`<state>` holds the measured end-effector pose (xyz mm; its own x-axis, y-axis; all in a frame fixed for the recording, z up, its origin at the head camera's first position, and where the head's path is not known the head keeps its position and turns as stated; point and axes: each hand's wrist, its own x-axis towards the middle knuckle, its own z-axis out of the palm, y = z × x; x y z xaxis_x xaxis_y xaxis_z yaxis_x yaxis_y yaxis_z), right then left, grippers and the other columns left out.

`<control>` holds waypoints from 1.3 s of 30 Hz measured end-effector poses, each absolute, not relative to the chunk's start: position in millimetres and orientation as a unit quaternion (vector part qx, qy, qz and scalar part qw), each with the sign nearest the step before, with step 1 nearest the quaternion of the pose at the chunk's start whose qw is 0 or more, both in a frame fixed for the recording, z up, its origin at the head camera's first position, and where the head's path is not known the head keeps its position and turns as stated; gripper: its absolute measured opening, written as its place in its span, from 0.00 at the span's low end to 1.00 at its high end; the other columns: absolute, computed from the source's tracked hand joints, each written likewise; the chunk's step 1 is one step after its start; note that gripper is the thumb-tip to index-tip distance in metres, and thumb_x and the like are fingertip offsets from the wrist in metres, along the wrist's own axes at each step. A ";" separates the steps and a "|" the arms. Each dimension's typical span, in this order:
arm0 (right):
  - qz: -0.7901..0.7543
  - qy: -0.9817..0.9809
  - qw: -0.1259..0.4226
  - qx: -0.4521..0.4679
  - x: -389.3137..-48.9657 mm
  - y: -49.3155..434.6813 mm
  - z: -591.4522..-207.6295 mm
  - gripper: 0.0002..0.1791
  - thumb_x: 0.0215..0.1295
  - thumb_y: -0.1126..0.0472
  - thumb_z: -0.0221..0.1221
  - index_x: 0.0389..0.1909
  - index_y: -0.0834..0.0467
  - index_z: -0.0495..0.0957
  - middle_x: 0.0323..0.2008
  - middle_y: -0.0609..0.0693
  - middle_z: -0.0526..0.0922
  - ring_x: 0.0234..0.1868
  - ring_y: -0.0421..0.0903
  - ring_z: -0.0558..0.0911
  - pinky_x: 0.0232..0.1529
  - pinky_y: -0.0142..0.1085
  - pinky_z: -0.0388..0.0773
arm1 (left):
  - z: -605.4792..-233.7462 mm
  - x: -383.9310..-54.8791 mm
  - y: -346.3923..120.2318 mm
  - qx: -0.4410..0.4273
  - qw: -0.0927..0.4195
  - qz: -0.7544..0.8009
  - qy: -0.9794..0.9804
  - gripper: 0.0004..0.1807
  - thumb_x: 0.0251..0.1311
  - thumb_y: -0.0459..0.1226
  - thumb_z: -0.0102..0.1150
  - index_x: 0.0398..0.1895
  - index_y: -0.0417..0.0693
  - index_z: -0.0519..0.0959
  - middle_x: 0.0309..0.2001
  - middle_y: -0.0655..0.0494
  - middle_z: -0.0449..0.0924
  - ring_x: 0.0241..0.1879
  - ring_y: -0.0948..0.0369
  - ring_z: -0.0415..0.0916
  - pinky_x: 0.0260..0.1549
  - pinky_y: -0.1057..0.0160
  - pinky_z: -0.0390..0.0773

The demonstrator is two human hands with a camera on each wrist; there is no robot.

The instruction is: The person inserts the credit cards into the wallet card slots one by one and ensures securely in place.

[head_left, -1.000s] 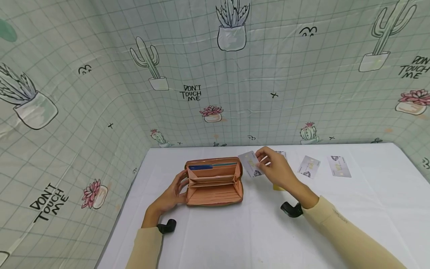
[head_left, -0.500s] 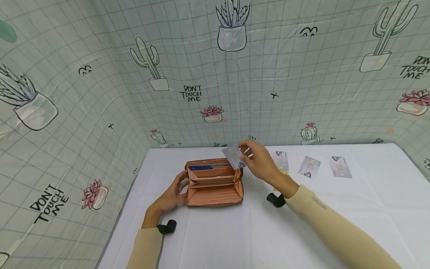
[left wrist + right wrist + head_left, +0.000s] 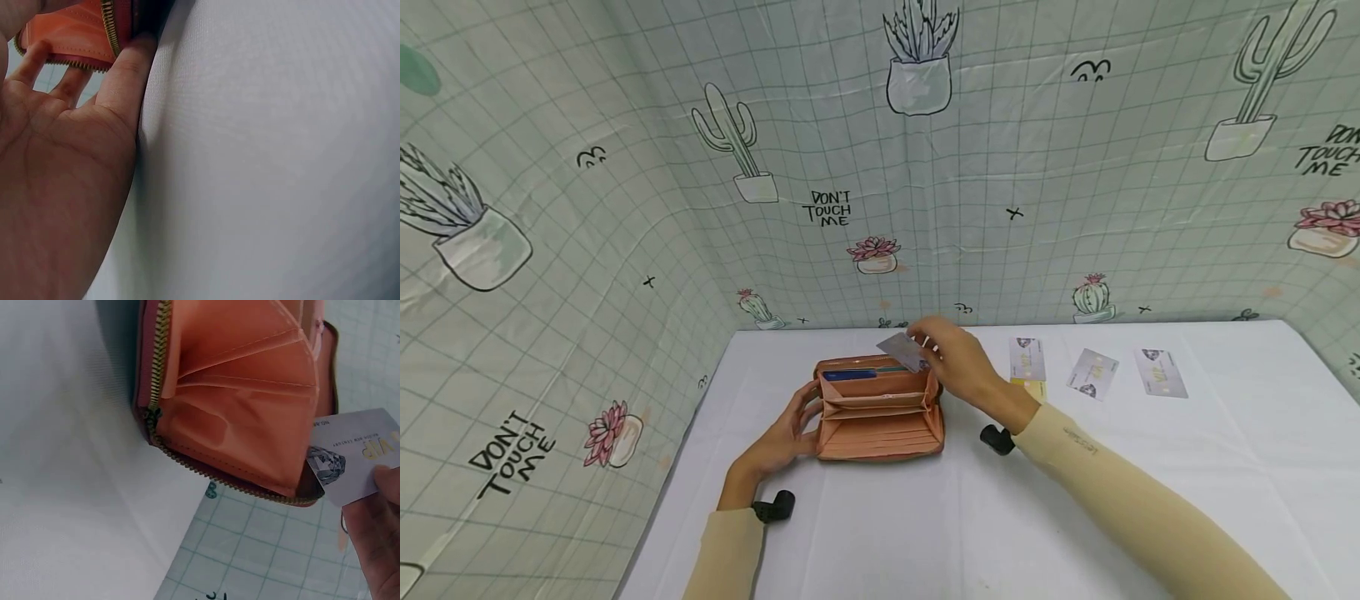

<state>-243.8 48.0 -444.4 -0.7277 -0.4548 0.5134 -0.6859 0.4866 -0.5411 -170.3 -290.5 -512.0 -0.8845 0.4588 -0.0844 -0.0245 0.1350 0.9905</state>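
Observation:
An orange-brown zip-around wallet (image 3: pixel 880 433) lies spread open on the table, its pockets facing up. A blue card (image 3: pixel 848 375) shows in its rear pocket. My left hand (image 3: pixel 778 433) grips the wallet's left side; in the left wrist view the thumb (image 3: pixel 125 81) and the other fingers lie on either side of the zipped edge. My right hand (image 3: pixel 958 362) pinches a silver VIP card (image 3: pixel 898 350) over the wallet's far right part. In the right wrist view, a corner of this VIP card (image 3: pixel 356 453) is at the rear pocket's edge; whether it is inside, I cannot tell.
To the right lie several cards: a silver card (image 3: pixel 1027 358) with a yellow card (image 3: pixel 1033 388) partly beneath it, a tilted silver card (image 3: pixel 1092 373) and another silver card (image 3: pixel 1161 372). A patterned cloth (image 3: pixel 970 167) hangs behind the white table (image 3: pixel 880 533).
My right hand has carried the silver VIP card leftward from beside the wallet to above its rear right part. The left hand and wallet have stayed in place.

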 end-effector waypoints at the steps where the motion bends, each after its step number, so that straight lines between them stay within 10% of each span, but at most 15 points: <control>1: 0.373 -0.850 0.153 0.338 -244.3 47.3 -445.2 0.18 0.68 0.77 0.64 0.56 0.62 0.80 0.45 0.57 0.85 0.42 0.53 0.87 0.42 0.45 0.86 | -511.8 -170.1 -290.5 0.148 0.188 0.639 0.731 0.59 0.65 0.26 0.70 0.87 0.48 0.38 0.85 0.41 0.34 0.84 0.40 0.38 0.66 0.70 0.70; 39: 0.128 -0.861 0.191 0.454 -255.7 31.1 -451.0 0.19 0.61 0.77 0.71 0.48 0.54 0.89 0.43 0.50 0.82 0.40 0.45 0.85 0.30 0.38 0.84 | -510.8 -169.4 -290.8 0.157 0.184 0.635 0.734 0.58 0.65 0.24 0.68 0.87 0.48 0.39 0.86 0.42 0.34 0.84 0.40 0.37 0.68 0.69 0.68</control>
<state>-255.7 31.1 -451.0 -0.5154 -0.7323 0.4450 -0.8303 0.5553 -0.0478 -169.4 -290.8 -510.8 -0.8829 0.4641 -0.0709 -0.0031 0.1454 0.9894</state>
